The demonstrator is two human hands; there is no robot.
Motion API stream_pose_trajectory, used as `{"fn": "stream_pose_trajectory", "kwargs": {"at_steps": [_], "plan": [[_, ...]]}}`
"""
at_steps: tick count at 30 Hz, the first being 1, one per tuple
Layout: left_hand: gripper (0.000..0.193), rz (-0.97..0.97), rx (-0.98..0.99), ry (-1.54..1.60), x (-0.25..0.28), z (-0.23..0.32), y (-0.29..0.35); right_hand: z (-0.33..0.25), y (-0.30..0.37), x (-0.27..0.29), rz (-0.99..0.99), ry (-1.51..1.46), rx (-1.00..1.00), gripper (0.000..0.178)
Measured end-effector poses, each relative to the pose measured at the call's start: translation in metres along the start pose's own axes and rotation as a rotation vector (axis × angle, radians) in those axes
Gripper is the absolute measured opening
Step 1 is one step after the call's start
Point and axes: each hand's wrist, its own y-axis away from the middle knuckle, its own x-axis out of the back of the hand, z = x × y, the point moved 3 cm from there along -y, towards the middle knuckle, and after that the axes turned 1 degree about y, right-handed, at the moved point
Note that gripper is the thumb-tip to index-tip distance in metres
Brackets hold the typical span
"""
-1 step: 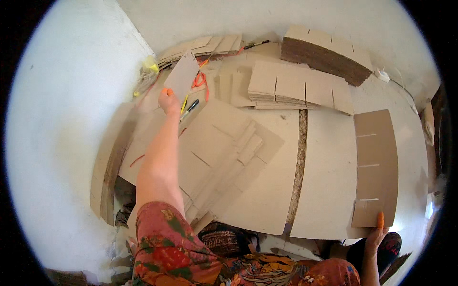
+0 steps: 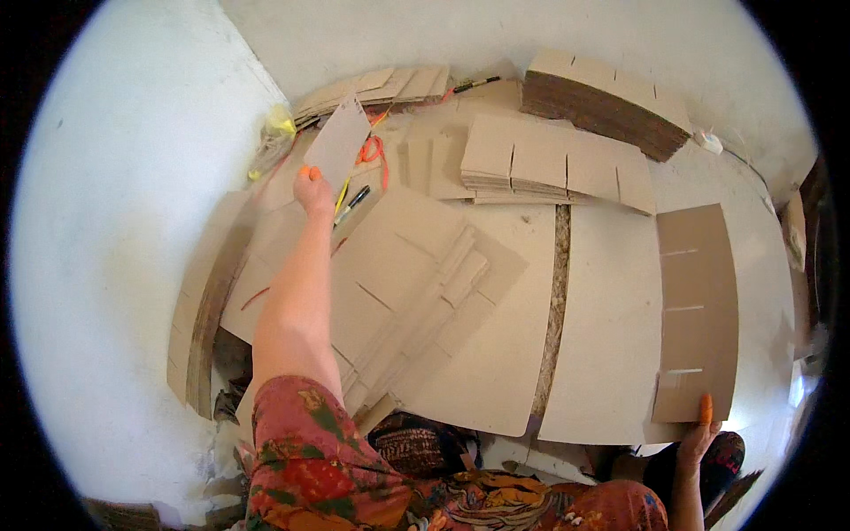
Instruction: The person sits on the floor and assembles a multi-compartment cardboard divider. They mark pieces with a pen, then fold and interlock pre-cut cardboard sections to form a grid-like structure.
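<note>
My left hand, stretched out to the far left, pinches the near end of a small plain cardboard piece and holds it tilted up. At the lower right my right hand grips the near end of a long brown cardboard strip with three slots along its left edge. Orange coverings show on fingers of both hands. Below my left hand lie a dark marker and a slotted cardboard sheet. Several narrow cardboard strips rest across that sheet.
Slotted cardboard is piled in a neat stack at the centre back and a taller stack behind it. Orange-handled scissors lie near the left pile. Another stack stands by the left wall. A gap divides the work surface.
</note>
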Motion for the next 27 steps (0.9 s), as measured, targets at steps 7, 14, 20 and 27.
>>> {"fn": "stream_pose_trajectory", "kwargs": {"at_steps": [7, 14, 20, 27], "plan": [[0.012, 0.011, 0.174, 0.289, -0.002, -0.029, 0.002, 0.026, -0.005, 0.023, -0.068, 0.150, 0.046, 0.038], [0.019, -0.025, 0.311, 0.471, 0.007, -0.018, 0.012, 0.025, -0.003, 0.020, -0.028, 0.062, 0.060, 0.040], [0.016, 0.010, 0.306, 0.518, 0.011, -0.014, 0.014, 0.022, -0.004, 0.018, -0.021, 0.098, 0.044, 0.040], [0.017, 0.024, 0.308, 0.550, 0.009, -0.004, 0.017, 0.021, -0.001, 0.018, 0.013, 0.039, -0.005, 0.040]]}}
